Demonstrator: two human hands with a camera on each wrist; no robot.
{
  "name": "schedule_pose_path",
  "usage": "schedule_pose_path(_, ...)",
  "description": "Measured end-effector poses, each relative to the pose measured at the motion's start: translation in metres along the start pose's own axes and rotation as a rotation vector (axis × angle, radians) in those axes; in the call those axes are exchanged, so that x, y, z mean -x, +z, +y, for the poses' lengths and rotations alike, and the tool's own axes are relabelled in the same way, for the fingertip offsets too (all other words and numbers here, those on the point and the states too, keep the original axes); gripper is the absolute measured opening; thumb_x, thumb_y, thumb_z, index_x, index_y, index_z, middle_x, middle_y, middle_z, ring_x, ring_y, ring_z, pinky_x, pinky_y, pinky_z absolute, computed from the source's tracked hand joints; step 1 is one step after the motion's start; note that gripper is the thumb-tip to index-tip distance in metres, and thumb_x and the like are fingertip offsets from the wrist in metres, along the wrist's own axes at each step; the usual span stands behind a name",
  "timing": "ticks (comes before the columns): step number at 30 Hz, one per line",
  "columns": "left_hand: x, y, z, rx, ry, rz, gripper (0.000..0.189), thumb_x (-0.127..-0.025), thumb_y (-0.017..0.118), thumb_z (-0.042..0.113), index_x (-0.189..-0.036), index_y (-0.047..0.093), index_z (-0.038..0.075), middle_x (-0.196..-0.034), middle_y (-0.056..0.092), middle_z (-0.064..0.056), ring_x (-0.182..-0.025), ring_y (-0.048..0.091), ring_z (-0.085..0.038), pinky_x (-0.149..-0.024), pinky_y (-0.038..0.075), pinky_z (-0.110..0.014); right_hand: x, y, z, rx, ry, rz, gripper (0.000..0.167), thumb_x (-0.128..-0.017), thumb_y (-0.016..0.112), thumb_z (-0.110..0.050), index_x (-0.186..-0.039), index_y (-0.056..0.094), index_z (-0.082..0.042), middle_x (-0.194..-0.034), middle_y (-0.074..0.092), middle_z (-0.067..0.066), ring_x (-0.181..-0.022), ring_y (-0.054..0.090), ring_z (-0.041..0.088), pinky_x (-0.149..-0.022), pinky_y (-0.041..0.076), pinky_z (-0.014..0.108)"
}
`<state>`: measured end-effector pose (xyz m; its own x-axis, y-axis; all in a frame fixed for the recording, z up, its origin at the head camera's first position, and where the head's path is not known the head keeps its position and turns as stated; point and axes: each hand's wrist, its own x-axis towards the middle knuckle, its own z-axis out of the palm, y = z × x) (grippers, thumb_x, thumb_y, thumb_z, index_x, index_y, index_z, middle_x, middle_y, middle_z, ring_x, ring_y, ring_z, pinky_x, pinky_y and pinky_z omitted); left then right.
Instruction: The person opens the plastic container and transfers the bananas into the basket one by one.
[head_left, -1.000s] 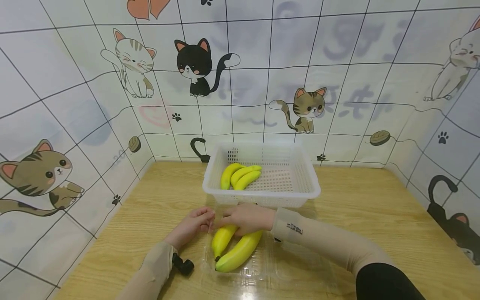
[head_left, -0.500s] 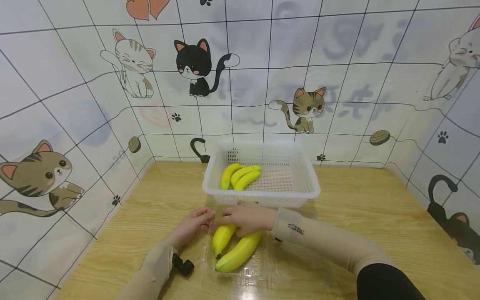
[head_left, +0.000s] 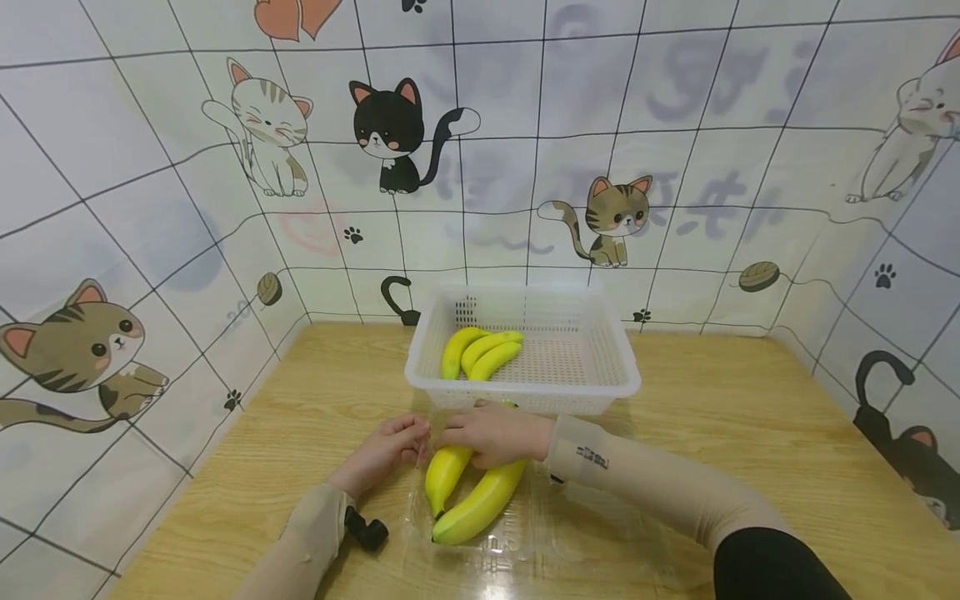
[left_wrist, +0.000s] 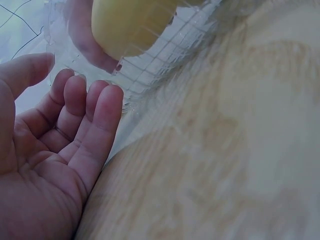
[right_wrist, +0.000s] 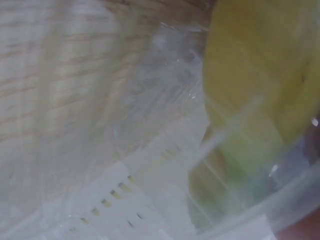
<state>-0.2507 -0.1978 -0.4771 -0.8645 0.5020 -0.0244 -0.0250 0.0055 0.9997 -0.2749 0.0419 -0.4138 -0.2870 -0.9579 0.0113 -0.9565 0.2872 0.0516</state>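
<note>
In the head view a clear plastic clamshell box [head_left: 513, 533] lies open on the table with two yellow bananas in it. My right hand [head_left: 491, 433] reaches over the box and grips the left banana [head_left: 445, 482] at its upper part, fingers curled over its far side. The other banana [head_left: 480, 507] lies slanted beside it, its upper end partly under that hand. My left hand [head_left: 382, 454] rests at the box's left wall, palm up with fingers loosely bent and nothing in it. The left wrist view shows its fingertips [left_wrist: 107, 102] right by the clear ribbed wall.
A white perforated basket [head_left: 525, 389] stands behind the box, with several bananas [head_left: 480, 354] at its left side. The box's clear lid [head_left: 600, 533] lies folded out to the right, under my right forearm. Cat-printed wall covering [head_left: 495, 167] encloses the wooden table [head_left: 735, 433].
The lower tip of the gripped banana has swung slightly right, towards the other banana. My right hand's fingers have shifted a little left. My left hand has stayed in place.
</note>
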Motion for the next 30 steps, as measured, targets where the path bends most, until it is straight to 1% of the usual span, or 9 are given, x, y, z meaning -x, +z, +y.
schedule_pose_path(3,0.0007,0.0001,-0.0008,0.001,-0.009,-0.001,0.022,-0.104,0.046,0.024,-0.093,0.054,0.007,-0.081,0.056,-0.001,-0.075,0.057,-0.014,-0.071,0.05,-0.029,0.0003,-0.0006,-0.0011,-0.003,0.0,0.008,0.059,-0.08,0.07,-0.007,-0.133,0.055,-0.028,-0.122,0.06,-0.008,-0.112,0.053,0.009,-0.081,0.043,0.029)
schedule_pose_path(4,0.0011,0.0002,-0.0011,0.0,-0.01,-0.001,0.022,-0.104,0.046,0.024,-0.093,0.054,0.007,-0.081,0.056,-0.001,-0.075,0.057,-0.014,-0.071,0.05,-0.029,0.0006,-0.0011,-0.0016,-0.006,-0.004,0.014,0.059,-0.08,0.07,-0.007,-0.133,0.055,-0.028,-0.123,0.06,-0.008,-0.113,0.053,0.01,-0.083,0.044,0.029)
schedule_pose_path(7,0.0026,0.0007,-0.0015,-0.012,-0.014,0.002,0.022,-0.104,0.046,0.025,-0.093,0.054,0.008,-0.081,0.056,-0.001,-0.076,0.056,-0.013,-0.07,0.05,-0.028,0.001,-0.0007,-0.002,-0.025,-0.021,0.032,0.057,-0.084,0.07,-0.008,-0.135,0.054,-0.029,-0.123,0.06,-0.008,-0.111,0.054,0.011,-0.087,0.046,0.029)
schedule_pose_path(11,0.0033,0.0011,-0.0014,-0.014,-0.013,0.006,0.022,-0.104,0.046,0.025,-0.094,0.055,0.008,-0.081,0.056,-0.001,-0.075,0.056,-0.013,-0.07,0.049,-0.028,0.0018,0.0003,-0.001,-0.025,-0.047,0.052,0.058,-0.087,0.071,-0.011,-0.138,0.052,-0.032,-0.122,0.06,-0.007,-0.108,0.055,0.011,-0.084,0.047,0.026)
schedule_pose_path(16,0.0024,0.0004,-0.0007,0.005,-0.018,0.01,0.021,-0.104,0.046,0.024,-0.092,0.055,0.009,-0.081,0.056,-0.002,-0.075,0.056,-0.014,-0.07,0.05,-0.029,0.003,-0.001,0.0,0.0,-0.054,0.071,0.061,-0.086,0.071,-0.01,-0.138,0.051,-0.035,-0.119,0.059,-0.007,-0.106,0.055,0.011,-0.081,0.046,0.025)
schedule_pose_path(19,0.0023,0.0003,-0.0003,0.002,-0.02,0.009,0.023,-0.104,0.046,0.025,-0.092,0.055,0.009,-0.081,0.056,-0.002,-0.074,0.056,-0.014,-0.071,0.05,-0.029,0.0035,-0.0016,-0.0001,0.005,-0.054,0.075,0.061,-0.086,0.071,-0.01,-0.138,0.052,-0.036,-0.118,0.059,-0.007,-0.105,0.055,0.011,-0.079,0.044,0.024)
schedule_pose_path(26,0.0023,0.0033,0.0029,-0.011,-0.034,0.032,0.025,-0.104,0.047,0.028,-0.092,0.056,0.009,-0.082,0.056,-0.002,-0.077,0.057,-0.015,-0.073,0.05,-0.031,0.0051,-0.0029,0.0014,0.041,-0.059,0.101,0.063,-0.085,0.069,-0.008,-0.138,0.051,-0.036,-0.126,0.056,-0.009,-0.108,0.053,0.011,-0.081,0.044,0.025)
schedule_pose_path(30,0.0013,0.003,0.003,-0.007,-0.036,0.039,0.025,-0.103,0.048,0.029,-0.092,0.056,0.009,-0.082,0.056,-0.002,-0.078,0.057,-0.016,-0.074,0.05,-0.032,0.006,-0.005,0.002,0.044,-0.053,0.104,0.062,-0.085,0.068,-0.007,-0.138,0.052,-0.035,-0.127,0.057,-0.008,-0.109,0.053,0.012,-0.082,0.045,0.027)
